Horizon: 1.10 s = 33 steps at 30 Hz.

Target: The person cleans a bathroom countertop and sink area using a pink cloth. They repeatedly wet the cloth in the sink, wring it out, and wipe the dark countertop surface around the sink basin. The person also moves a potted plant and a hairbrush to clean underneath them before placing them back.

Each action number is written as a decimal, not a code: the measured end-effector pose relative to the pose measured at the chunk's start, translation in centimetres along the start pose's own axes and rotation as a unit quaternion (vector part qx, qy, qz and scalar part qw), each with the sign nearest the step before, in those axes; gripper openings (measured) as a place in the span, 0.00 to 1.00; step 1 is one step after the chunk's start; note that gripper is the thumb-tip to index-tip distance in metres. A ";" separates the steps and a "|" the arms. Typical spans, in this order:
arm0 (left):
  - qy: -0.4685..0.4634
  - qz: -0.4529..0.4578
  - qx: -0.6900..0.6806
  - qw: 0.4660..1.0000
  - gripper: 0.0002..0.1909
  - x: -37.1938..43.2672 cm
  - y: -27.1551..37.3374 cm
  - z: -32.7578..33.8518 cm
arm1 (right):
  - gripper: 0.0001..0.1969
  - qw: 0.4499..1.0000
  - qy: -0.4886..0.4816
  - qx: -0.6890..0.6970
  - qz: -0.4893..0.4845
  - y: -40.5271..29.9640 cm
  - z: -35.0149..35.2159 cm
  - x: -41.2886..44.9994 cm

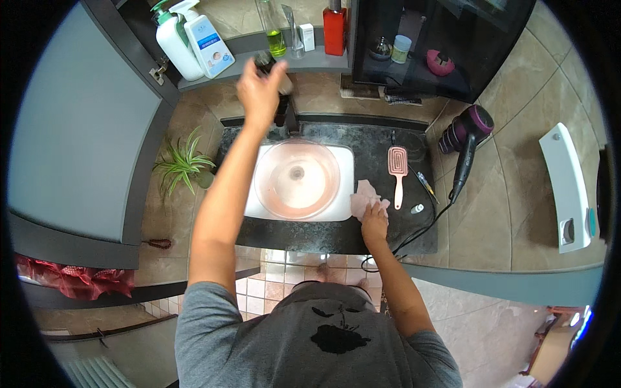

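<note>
My left hand, raised before the shelf, is shut on a dark-capped bottle, blurred and partly hidden by the fingers. Under my right hand lies a crumpled pale pink cloth on the dark countertop, just right of the sink; my fingers press on it. A round, clear pinkish basin rests in the white sink, behind which stands a dark faucet. To the right of the cloth are a pink hairbrush and a small white bottle.
White pump bottles, a bottle of green liquid and a red bottle stand on the shelf. A hair dryer hangs at the right wall, its cable crossing the counter. A spider plant is at left, near an open cabinet door.
</note>
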State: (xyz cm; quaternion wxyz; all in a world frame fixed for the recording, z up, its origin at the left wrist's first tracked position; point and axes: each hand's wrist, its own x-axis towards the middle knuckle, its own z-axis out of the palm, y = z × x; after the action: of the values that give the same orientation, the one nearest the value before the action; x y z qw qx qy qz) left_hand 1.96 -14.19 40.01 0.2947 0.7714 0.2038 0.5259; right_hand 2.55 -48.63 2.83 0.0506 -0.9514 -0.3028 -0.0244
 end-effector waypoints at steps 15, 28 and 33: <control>-0.004 -0.035 0.316 0.948 0.45 18.3 -16.8 2.7 | 0.17 0.997 0.074 0.028 0.022 0.3 0.3 1.3; -0.174 0.009 -0.135 0.975 0.06 -12.7 -4.5 7.4 | 0.22 0.996 0.076 0.031 0.020 0.5 0.4 -3.5; -0.487 0.060 -0.130 0.862 0.34 -31.6 2.6 17.9 | 0.23 0.997 0.009 0.081 0.011 1.6 -1.2 -1.3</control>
State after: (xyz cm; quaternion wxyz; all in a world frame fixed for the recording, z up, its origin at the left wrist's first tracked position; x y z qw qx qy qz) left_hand 7.19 -40.14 14.98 0.4219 0.8947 -0.0819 0.1220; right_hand 2.40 -50.85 3.79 0.1305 -0.9473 -0.2924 -0.0076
